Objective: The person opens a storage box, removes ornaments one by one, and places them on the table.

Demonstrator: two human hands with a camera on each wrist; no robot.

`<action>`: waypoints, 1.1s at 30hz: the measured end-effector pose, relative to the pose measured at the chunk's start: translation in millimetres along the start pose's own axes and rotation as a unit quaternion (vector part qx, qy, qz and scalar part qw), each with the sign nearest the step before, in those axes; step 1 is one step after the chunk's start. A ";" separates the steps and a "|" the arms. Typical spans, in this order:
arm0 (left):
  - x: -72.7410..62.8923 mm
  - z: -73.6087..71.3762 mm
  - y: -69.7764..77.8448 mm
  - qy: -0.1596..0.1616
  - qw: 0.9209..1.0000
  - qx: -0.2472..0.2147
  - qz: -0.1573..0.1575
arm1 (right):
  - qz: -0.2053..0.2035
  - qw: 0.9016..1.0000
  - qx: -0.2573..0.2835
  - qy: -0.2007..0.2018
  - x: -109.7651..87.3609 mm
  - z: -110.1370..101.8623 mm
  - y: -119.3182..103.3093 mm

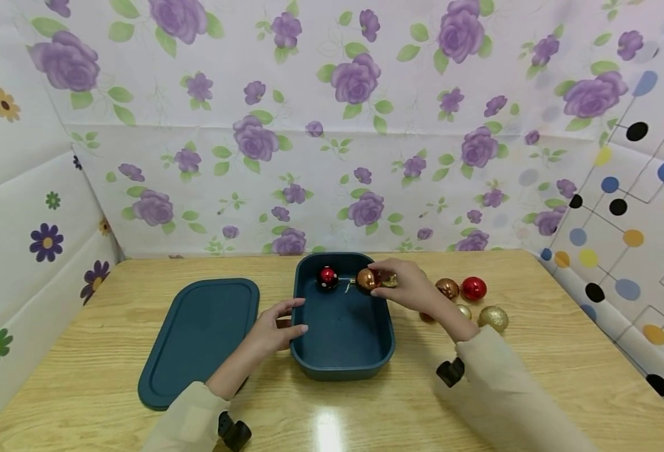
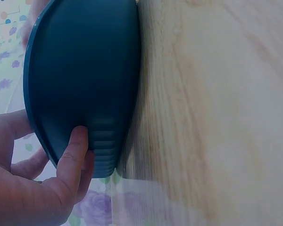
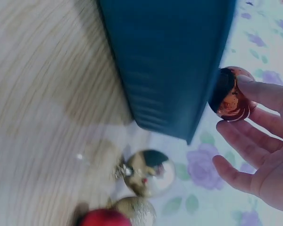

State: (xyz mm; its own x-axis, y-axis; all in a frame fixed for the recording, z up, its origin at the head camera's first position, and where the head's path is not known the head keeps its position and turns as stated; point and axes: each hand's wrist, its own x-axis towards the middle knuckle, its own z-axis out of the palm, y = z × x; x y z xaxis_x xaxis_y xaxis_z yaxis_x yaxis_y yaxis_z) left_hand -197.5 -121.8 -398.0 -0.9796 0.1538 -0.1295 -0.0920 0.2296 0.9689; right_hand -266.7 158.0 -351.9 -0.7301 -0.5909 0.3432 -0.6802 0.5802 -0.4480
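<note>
A dark teal box [image 1: 340,371] stands on the table, with a dotted red Christmas bauble [image 1: 327,276] inside near its far left corner. My left hand [image 1: 275,326] grips the box's left wall, some fingers over the rim and others against the outside, as the left wrist view [image 2: 52,183] shows. Over the box's far right side, my right hand [image 1: 405,285] pinches a shiny copper bauble [image 1: 367,280] between thumb and fingers. The right wrist view shows this copper bauble [image 3: 233,94] beside the rim. Part of a gold bauble [image 1: 390,279] shows behind my right fingers.
Right of the box lie a copper bauble [image 1: 447,288], a red bauble [image 1: 474,288], a glittery gold bauble [image 1: 493,318] and a smooth gold bauble [image 1: 464,312], partly behind my right forearm. A teal lid [image 1: 202,336] lies flat at left. Patterned cloth walls [image 1: 332,188] surround the table.
</note>
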 end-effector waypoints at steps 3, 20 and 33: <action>-0.1 0.7 0.8 -0.002 1.000 -0.002 -0.001 | 0.002 1.000 0.012 0.012 -12.9 -11.0 2.6; -1.5 -0.6 1.8 -0.006 1.000 0.003 0.002 | 0.103 0.995 0.004 0.002 -98.8 -33.3 38.1; -4.3 0.1 5.6 -0.010 1.000 0.000 -0.004 | 0.121 0.991 0.032 -0.039 -126.1 -26.7 55.7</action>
State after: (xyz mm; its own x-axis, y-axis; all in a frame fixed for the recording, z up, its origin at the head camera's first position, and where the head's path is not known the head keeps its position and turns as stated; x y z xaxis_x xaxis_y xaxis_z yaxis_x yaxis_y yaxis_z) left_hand -193.7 -121.2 -392.0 -0.9752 0.1711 -0.1405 -0.0991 0.2303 0.9681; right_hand -214.3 279.8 -398.1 -0.8621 -0.4824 0.1552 -0.4788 0.6750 -0.5613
